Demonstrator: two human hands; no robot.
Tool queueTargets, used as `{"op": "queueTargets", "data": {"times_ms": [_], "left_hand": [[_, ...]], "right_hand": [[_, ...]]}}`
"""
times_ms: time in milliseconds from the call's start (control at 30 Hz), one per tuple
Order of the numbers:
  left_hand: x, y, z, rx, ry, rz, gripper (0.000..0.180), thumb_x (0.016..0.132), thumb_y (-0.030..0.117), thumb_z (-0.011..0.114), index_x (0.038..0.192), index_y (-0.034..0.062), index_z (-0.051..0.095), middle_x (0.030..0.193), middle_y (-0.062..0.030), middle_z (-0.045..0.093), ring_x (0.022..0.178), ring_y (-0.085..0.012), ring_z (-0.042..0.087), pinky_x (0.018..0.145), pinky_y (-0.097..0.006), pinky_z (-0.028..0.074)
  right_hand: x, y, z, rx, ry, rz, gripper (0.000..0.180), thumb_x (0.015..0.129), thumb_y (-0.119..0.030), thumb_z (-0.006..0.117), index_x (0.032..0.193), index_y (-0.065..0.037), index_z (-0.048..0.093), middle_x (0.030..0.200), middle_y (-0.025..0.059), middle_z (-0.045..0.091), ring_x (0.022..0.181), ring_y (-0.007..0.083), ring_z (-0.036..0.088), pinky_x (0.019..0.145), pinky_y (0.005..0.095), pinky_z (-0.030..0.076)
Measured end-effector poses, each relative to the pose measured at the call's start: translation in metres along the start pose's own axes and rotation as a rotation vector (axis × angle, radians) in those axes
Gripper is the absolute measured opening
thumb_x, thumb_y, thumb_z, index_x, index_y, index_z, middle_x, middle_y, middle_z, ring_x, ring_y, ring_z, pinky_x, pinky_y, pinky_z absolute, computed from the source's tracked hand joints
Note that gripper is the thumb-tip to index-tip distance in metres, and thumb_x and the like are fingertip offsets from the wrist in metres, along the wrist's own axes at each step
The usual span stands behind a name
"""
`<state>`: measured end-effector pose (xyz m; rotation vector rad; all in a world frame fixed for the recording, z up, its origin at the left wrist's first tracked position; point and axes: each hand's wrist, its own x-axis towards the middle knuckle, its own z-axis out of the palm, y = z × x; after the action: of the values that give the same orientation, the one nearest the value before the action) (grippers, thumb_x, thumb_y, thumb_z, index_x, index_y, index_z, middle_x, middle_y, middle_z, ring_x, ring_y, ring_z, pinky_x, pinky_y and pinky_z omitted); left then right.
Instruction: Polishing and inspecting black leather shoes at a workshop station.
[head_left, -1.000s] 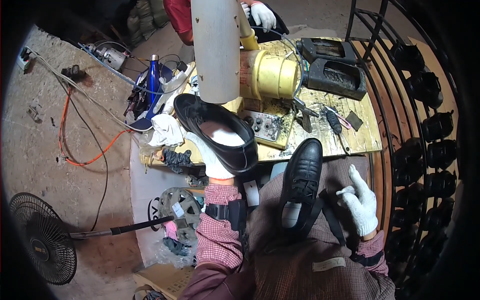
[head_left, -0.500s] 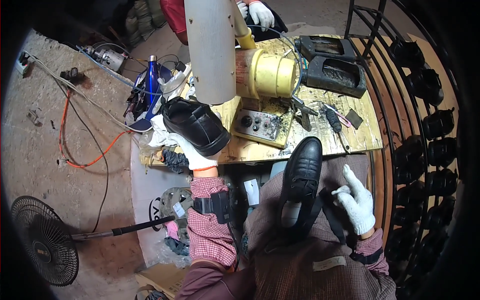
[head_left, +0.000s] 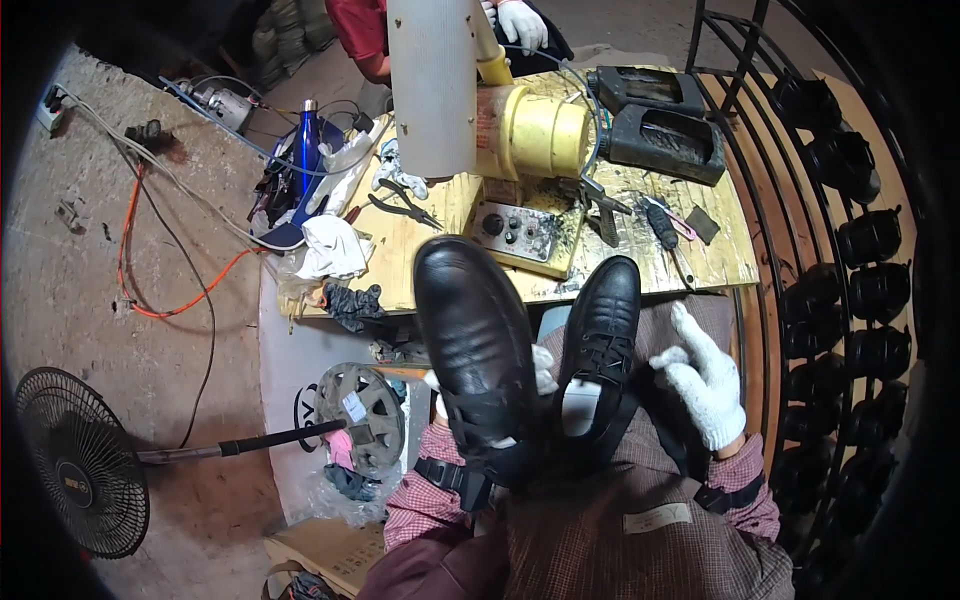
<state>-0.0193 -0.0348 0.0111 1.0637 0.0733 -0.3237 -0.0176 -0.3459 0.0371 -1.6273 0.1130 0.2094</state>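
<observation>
A black leather shoe (head_left: 470,335) is held up before me, toe pointing away, its upper toward me. My left hand (head_left: 545,369), in a white glove, grips it from behind; most of that hand is hidden by the shoe. Beside it, a second black shoe with laces (head_left: 603,330) rests on my lap, toe toward the table. Its opening shows a pale insole. To the right of this lap shoe my right hand (head_left: 708,390), also white-gloved, is open with fingers apart and holds nothing.
On the wooden table (head_left: 380,265) are pliers (head_left: 408,205), a control box (head_left: 515,232), a yellow machine part (head_left: 545,135) and two black housings (head_left: 665,145). Racks of black shoes (head_left: 875,295) line the right; a fan (head_left: 85,465) stands left. Another person's gloved hand (head_left: 522,26) is beyond.
My left hand has brought its shoe back from the table edge toward my lap and turned the toe away from me. The pliers now show. My right hand stays open, barely moved.
</observation>
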Motion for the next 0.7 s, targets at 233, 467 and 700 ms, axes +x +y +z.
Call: {"op": "queueTargets", "data": {"times_ms": [233, 467, 700], "left_hand": [[-0.007, 0.001, 0.03, 0.167, 0.019, -0.299, 0.035, 0.11, 0.016, 0.054, 0.142, 0.0042, 0.055, 0.125, -0.0149, 0.066, 0.11, -0.0235, 0.067, 0.094, -0.039, 0.058], [-0.019, -0.008, 0.03, -0.039, -0.13, -0.396, 0.037, 0.107, 0.022, 0.057, 0.136, -0.0013, 0.056, 0.121, -0.0152, 0.066, 0.106, -0.0239, 0.068, 0.094, -0.039, 0.058], [0.009, 0.014, 0.012, -0.341, 0.038, -0.122, 0.044, 0.105, 0.029, 0.061, 0.131, -0.0067, 0.058, 0.117, -0.0156, 0.066, 0.102, -0.0243, 0.068, 0.093, -0.039, 0.058]], "right_hand": [[0.021, -0.105, 0.031, -0.585, -0.615, -1.026, 0.07, 0.074, -0.038, 0.082, 0.135, -0.008, 0.065, 0.137, 0.0143, 0.066, 0.123, 0.0342, 0.067, 0.107, 0.0484, 0.051], [0.121, -0.098, -0.006, -1.345, 0.486, -0.783, 0.029, 0.082, -0.021, 0.073, 0.11, -0.014, 0.076, 0.111, 0.0097, 0.074, 0.102, 0.0352, 0.068, 0.094, 0.0493, 0.052], [0.019, 0.002, -0.01, -0.951, 0.138, -0.605, 0.073, 0.087, -0.032, 0.079, 0.149, -0.003, 0.055, 0.147, 0.0232, 0.058, 0.137, 0.0432, 0.053, 0.116, 0.0507, 0.041]]}}
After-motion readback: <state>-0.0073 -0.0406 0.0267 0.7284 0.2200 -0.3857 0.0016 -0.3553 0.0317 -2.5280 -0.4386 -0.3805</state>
